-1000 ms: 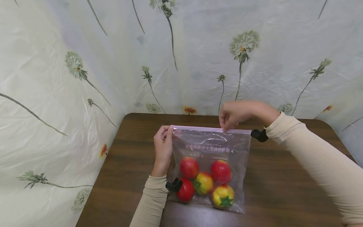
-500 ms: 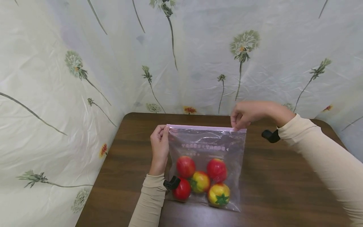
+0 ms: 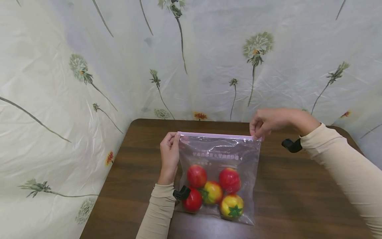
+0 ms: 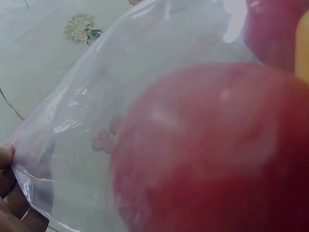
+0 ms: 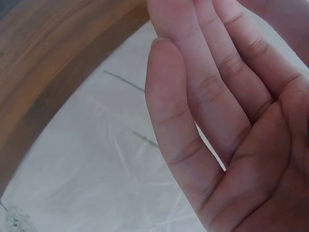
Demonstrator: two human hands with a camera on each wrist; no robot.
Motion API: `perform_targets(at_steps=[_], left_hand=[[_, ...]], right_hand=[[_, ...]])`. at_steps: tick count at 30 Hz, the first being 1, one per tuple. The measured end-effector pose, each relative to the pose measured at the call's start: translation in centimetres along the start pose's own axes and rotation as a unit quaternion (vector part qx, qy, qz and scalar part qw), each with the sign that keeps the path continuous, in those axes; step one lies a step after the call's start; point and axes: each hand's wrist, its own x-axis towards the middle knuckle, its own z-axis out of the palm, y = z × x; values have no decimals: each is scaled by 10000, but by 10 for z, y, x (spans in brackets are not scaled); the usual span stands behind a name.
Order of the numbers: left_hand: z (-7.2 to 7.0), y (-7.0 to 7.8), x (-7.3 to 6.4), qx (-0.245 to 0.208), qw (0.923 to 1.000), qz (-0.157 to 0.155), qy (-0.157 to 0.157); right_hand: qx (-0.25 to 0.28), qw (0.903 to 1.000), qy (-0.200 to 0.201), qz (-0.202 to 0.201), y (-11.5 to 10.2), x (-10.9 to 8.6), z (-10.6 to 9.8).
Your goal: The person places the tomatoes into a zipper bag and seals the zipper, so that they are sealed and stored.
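Observation:
A clear zip bag (image 3: 218, 146) with a pink top strip hangs or lies over the table, holding several round red and yellow fruits (image 3: 229, 181). Green star-shaped leaves show on some of them. My left hand (image 3: 169, 149) pinches the bag's top left corner between thumb and fingers. At the strip's right end, my right hand (image 3: 270, 121) pinches the pink edge with thumb and forefinger. A large red fruit (image 4: 207, 154) fills much of the left wrist view behind the clear plastic. The right wrist view shows the right palm and thumb (image 5: 166, 87), but no bag.
The dark wooden table (image 3: 298, 186) has rounded back corners. A pale cloth (image 3: 203, 59) printed with dandelions rises behind it and along the left side. A black wrist camera mount (image 3: 291, 145) sits by the right sleeve, another (image 3: 181, 193) by the left.
My right hand has slid rightward along the pink strip, from partway along to its right end. The bag and left hand have shifted slightly left, then a little back.

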Motion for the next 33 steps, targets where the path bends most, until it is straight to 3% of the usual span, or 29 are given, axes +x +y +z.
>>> perform_targets(at_steps=[7, 14, 24, 33], left_hand=[[2, -2, 0, 39, 10000, -3, -29], [5, -7, 3, -230, 9997, -40, -96], [5, -18, 3, 87, 9978, -300, -590], [4, -33, 3, 465, 9939, -643, -770]], right_hand=[[156, 9998, 64, -64, 8, -2, 2], [441, 9971, 539, -300, 25, -6, 10], [794, 9862, 1406, -358, 66, -8, 37], [992, 9800, 1640, -525, 86, 3, 57]])
